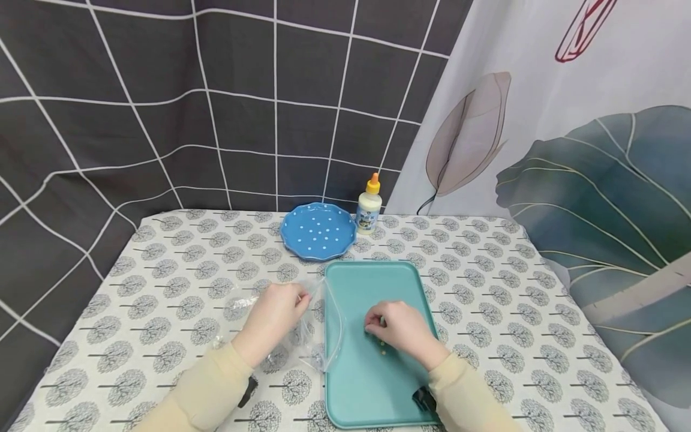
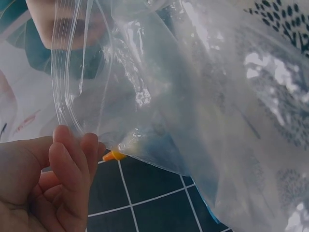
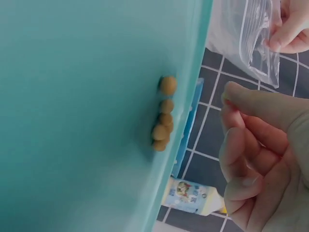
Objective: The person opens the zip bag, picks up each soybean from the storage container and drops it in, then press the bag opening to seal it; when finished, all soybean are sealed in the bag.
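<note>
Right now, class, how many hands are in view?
2: the left hand pinches the clear bag; the right hand is above the teal tray.

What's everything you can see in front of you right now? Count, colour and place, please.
Tray: one, teal, on the tablecloth
Small balls: at least six, tan, grouped on the tray
Zip bag: one, clear, in the left hand, to the left of the tray
Plate: one, blue with white dots, beyond the tray
Bottle: one, pale with yellow cap and orange tip, right of the plate
Tablecloth: one, white with grey trees, under everything
Grid cloth: one, dark with white lines, behind
Leaf-print cloth: one, white, behind at right
Sleeves: two, cream, on both arms
Left hand: one, bare, pinching the bag
Right hand: one, bare, over the tray; can't tell if holding anything
</note>
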Motion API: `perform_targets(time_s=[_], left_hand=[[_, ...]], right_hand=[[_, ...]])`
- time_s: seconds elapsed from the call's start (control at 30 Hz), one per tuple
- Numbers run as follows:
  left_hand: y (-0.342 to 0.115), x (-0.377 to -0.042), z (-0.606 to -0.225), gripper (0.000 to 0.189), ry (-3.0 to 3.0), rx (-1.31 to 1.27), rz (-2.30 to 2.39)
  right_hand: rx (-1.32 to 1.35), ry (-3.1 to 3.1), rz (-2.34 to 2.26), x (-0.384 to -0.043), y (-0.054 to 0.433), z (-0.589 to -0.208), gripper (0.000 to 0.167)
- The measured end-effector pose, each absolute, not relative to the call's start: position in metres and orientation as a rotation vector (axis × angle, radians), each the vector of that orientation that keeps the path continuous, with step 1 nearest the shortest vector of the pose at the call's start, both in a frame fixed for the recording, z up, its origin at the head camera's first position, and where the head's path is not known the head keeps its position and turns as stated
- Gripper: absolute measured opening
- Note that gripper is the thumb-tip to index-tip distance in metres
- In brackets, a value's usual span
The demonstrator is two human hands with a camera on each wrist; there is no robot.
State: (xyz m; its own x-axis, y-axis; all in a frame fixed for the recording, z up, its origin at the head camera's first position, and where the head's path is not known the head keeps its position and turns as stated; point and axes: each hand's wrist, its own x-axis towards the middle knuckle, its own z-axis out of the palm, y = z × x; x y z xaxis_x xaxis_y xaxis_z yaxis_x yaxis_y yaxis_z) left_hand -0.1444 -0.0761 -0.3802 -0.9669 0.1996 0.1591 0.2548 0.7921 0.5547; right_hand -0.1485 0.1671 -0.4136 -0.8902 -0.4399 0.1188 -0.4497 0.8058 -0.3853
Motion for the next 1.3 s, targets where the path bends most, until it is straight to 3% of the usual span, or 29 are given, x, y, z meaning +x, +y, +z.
perform_targets(time_s=[0.27,0.63,1.3], left_hand=[[-0.076,-0.145,-0.379,0.021,-2.897,-0.346,-0.941],[-0.075,-0.142,-0.379,0.011,-2.895,-0.365,-0.925],[-0.074,-0.140,-0.379,0.011,-2.883,-0.372,-0.896]], right_hand=[[0.838,-2.885,0.796,-0.143,0.153,-0.401,0.006],[0.942,-2.833,0.843,-0.141,0.135,-0.400,0.005],[0.932,-2.824,0.867,-0.143,0.139,-0.404,0.008]])
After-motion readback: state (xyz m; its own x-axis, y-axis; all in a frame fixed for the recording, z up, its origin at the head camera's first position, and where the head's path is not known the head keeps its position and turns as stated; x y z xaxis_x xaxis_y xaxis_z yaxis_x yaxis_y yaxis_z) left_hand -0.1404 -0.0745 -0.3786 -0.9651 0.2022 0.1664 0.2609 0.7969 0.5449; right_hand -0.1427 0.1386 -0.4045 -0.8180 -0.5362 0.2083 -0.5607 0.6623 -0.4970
